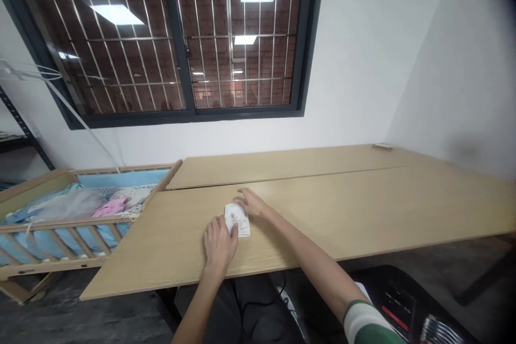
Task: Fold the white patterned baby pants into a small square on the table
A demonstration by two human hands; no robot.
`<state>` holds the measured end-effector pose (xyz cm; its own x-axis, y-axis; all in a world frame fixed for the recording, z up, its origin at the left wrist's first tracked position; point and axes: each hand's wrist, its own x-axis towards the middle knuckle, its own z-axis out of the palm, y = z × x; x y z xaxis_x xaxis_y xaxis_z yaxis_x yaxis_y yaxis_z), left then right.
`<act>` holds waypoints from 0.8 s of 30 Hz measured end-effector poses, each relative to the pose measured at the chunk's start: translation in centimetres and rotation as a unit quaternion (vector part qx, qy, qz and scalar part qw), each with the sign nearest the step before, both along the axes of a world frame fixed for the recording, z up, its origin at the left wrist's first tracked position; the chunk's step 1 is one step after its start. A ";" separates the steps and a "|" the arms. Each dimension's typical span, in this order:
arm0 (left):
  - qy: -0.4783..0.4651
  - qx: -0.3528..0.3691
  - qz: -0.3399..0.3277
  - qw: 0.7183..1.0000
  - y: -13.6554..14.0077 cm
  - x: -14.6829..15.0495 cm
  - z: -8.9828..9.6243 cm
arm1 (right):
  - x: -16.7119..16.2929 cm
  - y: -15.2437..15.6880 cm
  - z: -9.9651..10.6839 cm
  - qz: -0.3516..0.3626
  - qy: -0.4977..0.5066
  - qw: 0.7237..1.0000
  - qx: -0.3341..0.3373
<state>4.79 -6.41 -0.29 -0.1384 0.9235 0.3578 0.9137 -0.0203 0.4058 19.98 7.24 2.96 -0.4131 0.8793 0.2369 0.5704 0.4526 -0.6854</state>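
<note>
A small white folded cloth (237, 219) with a faint print lies flat on the light wooden table (322, 209), close to its front edge. At its lower left is my left hand (220, 242), thumb resting on the cloth and bent fingers along its left edge. My right hand (250, 203) reaches in from the right, its fingers stretched out and apart over the cloth's top right corner. Part of the cloth is covered by the fingers, and whether it has several layers is hard to make out.
Left of the table stands a wooden crib (72, 228) with blue lining and a pink cloth (110, 207). A small flat white item (382, 146) lies at the far right. Below right, a phone (397, 309) rests on a black surface. A barred window is behind.
</note>
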 end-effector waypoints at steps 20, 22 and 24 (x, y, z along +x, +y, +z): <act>0.076 0.012 -0.078 0.994 -2.9 2.8 -3.0 | 0.1 0.4 -1.2 0.210 -0.177 0.961 0.025; 0.080 0.010 -0.077 0.994 -2.9 2.9 -3.1 | 0.1 1.4 -1.5 0.195 -0.180 0.964 0.025; 0.078 0.010 -0.077 0.994 -3.0 3.0 -3.1 | 0.0 1.8 -1.8 0.198 -0.170 0.965 0.023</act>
<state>7.79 -9.42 -3.39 0.0629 0.9218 0.3826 0.9507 -0.1719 0.2580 20.02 9.04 1.12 -0.7753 0.6284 0.0629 0.5351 0.7065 -0.4631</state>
